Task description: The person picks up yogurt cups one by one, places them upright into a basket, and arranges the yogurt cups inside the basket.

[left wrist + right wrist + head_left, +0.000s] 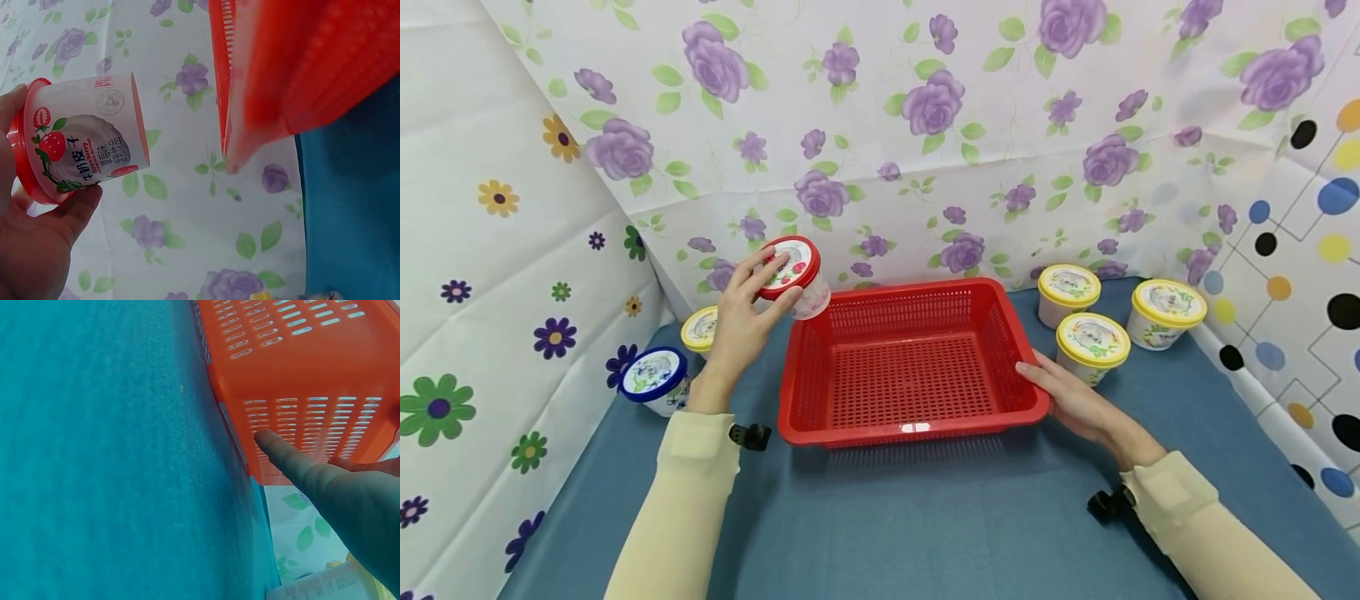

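Note:
My left hand [742, 321] holds a small ice-cream-style tub [805, 283] by its red lid, above the back left corner of a red plastic basket [913, 432]. In the left wrist view the tub [94, 134] is tilted on its side, showing strawberry print on white, with the thumb at the lid's edge. At the basket's right end, my right hand [1075, 404] grips the rim, fingertips over the edge. The right wrist view has one finger [294, 462] stretched along the slotted outer wall [312, 419]. Inside, the basket shows only its slotted floor.
Right of the basket stand three yellow-lidded tubs, one at the back [1069, 287], one nearer [1093, 342], one farthest right [1167, 308]. A blue-lidded tub [655, 375] and a yellow-lidded tub [700, 329] are at the left. Blue cloth [910, 525] covers the table; flowered sheets [880, 125] hang behind.

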Tool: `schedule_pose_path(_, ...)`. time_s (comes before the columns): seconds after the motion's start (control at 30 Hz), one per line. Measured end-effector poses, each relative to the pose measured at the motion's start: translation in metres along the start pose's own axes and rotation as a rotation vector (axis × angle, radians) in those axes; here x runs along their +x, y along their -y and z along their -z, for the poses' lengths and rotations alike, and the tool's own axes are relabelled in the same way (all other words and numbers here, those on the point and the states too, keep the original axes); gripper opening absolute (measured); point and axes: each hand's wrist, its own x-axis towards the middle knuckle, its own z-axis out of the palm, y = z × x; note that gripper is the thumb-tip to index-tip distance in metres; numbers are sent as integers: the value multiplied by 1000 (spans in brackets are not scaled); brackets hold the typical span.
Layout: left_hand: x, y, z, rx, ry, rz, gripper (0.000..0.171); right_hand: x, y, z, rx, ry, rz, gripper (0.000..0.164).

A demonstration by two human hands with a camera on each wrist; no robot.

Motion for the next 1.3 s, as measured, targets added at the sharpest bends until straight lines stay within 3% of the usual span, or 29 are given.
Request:
schedule_pose_path(0.27, 4, -2, -8, -29, -5, -19, 56, 1, 0, 0, 1, 8, 3, 67)
schedule_pose_path(0.87, 10, -11, -5, -2, 18, -15, 55, 1, -1, -1, -7, 6, 4, 67)
schedule_pose_path(1.3, 29, -27, -14, 13, 115, 13, 56, 2, 0, 0, -8, 3, 7, 67)
